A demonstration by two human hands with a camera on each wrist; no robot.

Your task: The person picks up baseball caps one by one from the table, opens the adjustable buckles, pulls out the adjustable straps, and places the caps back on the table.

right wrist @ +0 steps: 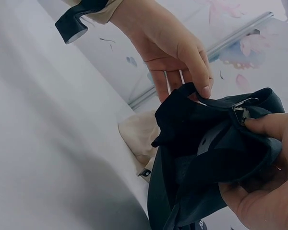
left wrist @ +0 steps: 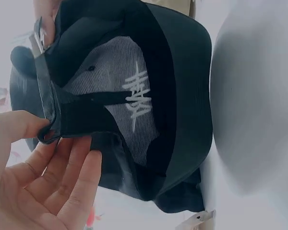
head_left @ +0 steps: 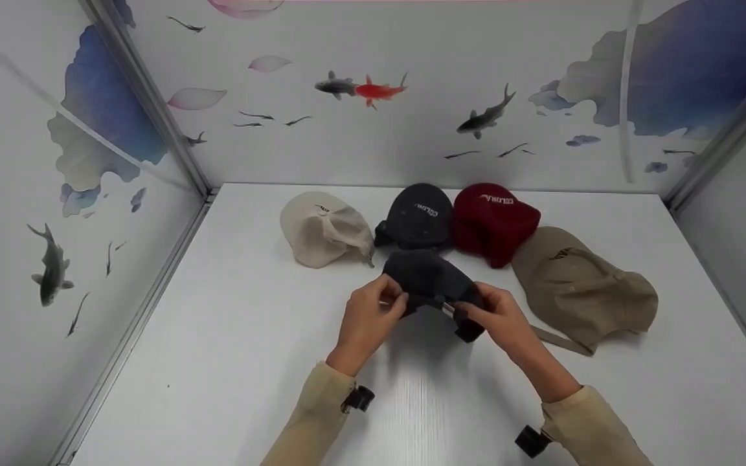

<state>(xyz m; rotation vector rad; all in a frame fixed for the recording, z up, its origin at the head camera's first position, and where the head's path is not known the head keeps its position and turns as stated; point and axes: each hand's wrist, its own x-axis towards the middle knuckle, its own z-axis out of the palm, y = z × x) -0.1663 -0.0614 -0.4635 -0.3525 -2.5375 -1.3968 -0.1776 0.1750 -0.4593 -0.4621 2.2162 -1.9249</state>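
Both hands hold a black baseball cap [head_left: 421, 275] over the white table, its back opening turned toward me. At the left end of the back strap [left wrist: 47, 91], my left hand [head_left: 368, 317] pinches the fabric between thumb and fingers. My right hand [head_left: 506, 320] grips the other side of the opening, its thumb at the metal buckle [right wrist: 241, 115]. In the left wrist view the inside shows a striped lining [left wrist: 113, 62] with white lettering [left wrist: 137, 98]. The right hand's fingers are partly hidden behind the cap.
Behind the held cap lie a cream cap [head_left: 308, 233], a dark grey cap [head_left: 418, 213] and a dark red cap [head_left: 493, 220]. An olive-brown cap [head_left: 580, 285] with a loose strap [head_left: 564, 340] lies to the right. Printed wall panels [head_left: 412, 149] enclose the white table [head_left: 230, 323].
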